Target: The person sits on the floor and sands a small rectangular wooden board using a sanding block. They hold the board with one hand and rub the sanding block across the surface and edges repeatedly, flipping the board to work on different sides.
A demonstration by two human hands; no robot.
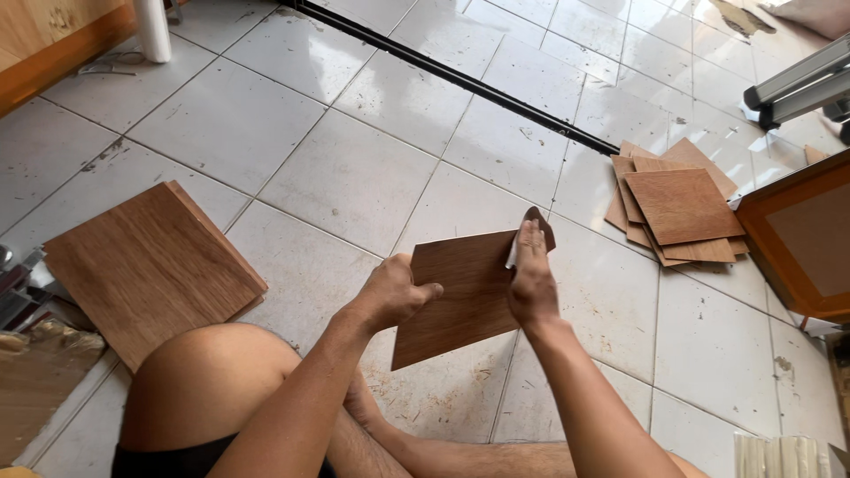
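Left hand (pixel 394 292) grips a plywood panel (pixel 460 296) by its edge, right hand (pixel 531 279) pressing sandpaper (pixel 536 221) onto it; panel stack (pixel 677 208) right, wood board (pixel 150 265) left, open tiled floor (pixel 354 177) ahead.

Home workshop: tiled floor (pixel 354 177), stacked plywood squares (pixel 677 208)

Two bare hands: left hand (pixel 394 292), right hand (pixel 531 283). One brown square wooden panel (pixel 456 296) in hand. One small folded piece of sandpaper (pixel 531 221). One larger brown wooden board stack (pixel 150 265) at left. One pile of brown wooden squares (pixel 677 208) at right, roughly six, exact count unclear.
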